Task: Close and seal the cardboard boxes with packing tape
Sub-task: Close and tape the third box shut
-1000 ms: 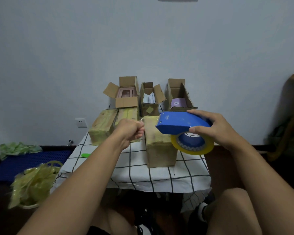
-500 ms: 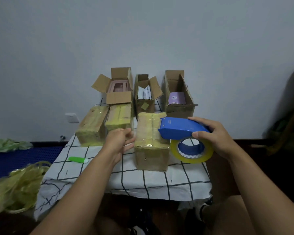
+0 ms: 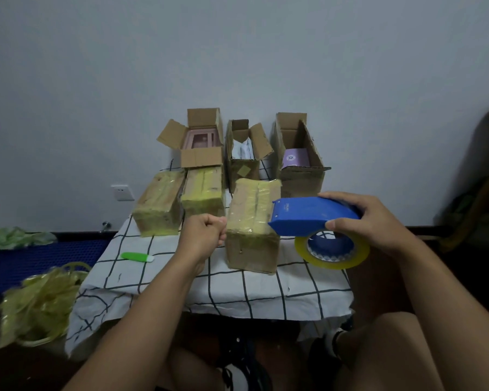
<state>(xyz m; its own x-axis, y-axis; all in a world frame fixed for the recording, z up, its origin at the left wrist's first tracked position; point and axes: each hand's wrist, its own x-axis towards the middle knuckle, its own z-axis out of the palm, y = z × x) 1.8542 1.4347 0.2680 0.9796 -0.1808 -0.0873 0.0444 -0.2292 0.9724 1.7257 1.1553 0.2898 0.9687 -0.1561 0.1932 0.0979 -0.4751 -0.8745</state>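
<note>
A taped-over cardboard box [image 3: 251,232] stands at the middle of the checked tablecloth [image 3: 254,289]. My right hand [image 3: 370,221] grips a blue tape dispenser [image 3: 311,215] with a yellow tape roll [image 3: 332,253]; its front edge hovers over the box's right side. My left hand [image 3: 205,235] is curled into a fist against the box's left side, and nothing shows in it. Two more taped boxes [image 3: 158,207] [image 3: 203,193] lie at the left. Behind them three boxes stand with flaps up: one with a pink item [image 3: 201,142], a narrow one [image 3: 244,148], and one with a purple item [image 3: 297,153].
A green and white cutter [image 3: 137,256] lies on the cloth at the left. A heap of used yellowish tape [image 3: 37,303] sits on the floor at the lower left, by a blue mat [image 3: 40,258]. A wall stands close behind the table. My knees are under its front edge.
The view has tilted down, so the table sits lower in frame. My left hand closed from a loose grip into a fist beside the middle box. The dispenser stayed over the box's right side.
</note>
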